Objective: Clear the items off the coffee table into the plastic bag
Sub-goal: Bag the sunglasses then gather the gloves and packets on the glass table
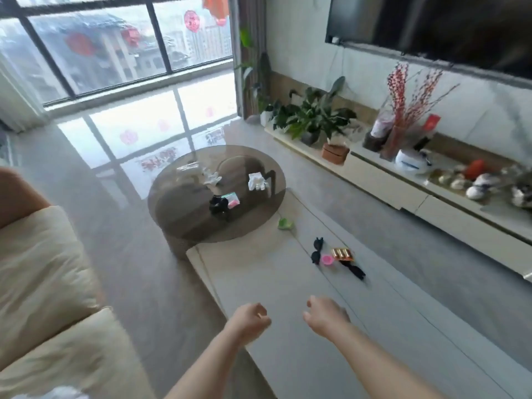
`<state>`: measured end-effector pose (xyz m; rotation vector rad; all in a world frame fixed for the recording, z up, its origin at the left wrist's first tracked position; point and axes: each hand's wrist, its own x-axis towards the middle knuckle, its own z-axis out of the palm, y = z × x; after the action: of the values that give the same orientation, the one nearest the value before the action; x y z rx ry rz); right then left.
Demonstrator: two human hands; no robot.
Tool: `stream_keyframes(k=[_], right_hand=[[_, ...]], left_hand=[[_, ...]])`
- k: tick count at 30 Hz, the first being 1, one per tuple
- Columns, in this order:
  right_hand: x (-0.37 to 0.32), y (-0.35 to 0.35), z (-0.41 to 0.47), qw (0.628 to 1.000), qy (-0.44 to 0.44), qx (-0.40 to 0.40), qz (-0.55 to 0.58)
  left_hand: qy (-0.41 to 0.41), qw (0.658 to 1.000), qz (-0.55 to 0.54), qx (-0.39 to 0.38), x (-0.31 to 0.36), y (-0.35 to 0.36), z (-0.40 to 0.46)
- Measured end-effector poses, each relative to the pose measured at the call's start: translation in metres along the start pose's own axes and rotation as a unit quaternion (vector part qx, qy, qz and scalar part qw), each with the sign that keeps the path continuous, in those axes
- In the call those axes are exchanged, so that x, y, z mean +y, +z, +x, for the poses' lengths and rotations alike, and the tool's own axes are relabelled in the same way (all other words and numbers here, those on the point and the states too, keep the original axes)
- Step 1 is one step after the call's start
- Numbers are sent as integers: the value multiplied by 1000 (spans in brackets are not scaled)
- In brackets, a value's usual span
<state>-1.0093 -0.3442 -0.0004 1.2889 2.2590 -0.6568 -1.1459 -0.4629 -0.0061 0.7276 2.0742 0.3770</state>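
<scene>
I see both hands out in front of me over the near end of the pale coffee table (288,283), neither one holding anything. My left hand (250,319) has its fingers loosely curled in toward the palm; my right hand (326,313) hangs just beside it, fingers bent and relaxed, slightly spread.

Ahead of my right hand, further up the table, I see a small cluster: a black hair clip (317,250), a pink round item (327,260) touching it, a pack of gold batteries (342,254) just beyond the pink one, and a black piece (353,270) lying on the near side of the batteries. Beyond that cluster, ahead of the gap between my hands, a small green item (285,224) sits at the table's far end.

Further out, ahead of my left hand, the round smoked-glass table (178,203) overlaps the far end of the pale one. On it I see a black object (218,204) against a pink-and-green packet (232,199), then a crumpled white tissue (257,181) and another white crumpled piece (211,177). A clear thin thing (187,168) at the far side may be the plastic bag; I cannot tell.

To the left of my left hand is a cream sofa (43,269). Far off to the right of my right hand runs a low TV cabinet (388,180) with potted plants (313,116).
</scene>
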Motion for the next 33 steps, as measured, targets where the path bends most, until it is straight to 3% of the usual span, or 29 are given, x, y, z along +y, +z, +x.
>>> stream_keyframes(k=[13,27,33], right_hand=[[149,-28,56,986,126,57,90],[198,35,251,974,159,40,154],[210,63,345,978,156,74,118]], left_hand=[[67,990,113,-57,115,65,104],[170,956,235,-46,134,131,335],[204,947,247,-19,138,163,428]])
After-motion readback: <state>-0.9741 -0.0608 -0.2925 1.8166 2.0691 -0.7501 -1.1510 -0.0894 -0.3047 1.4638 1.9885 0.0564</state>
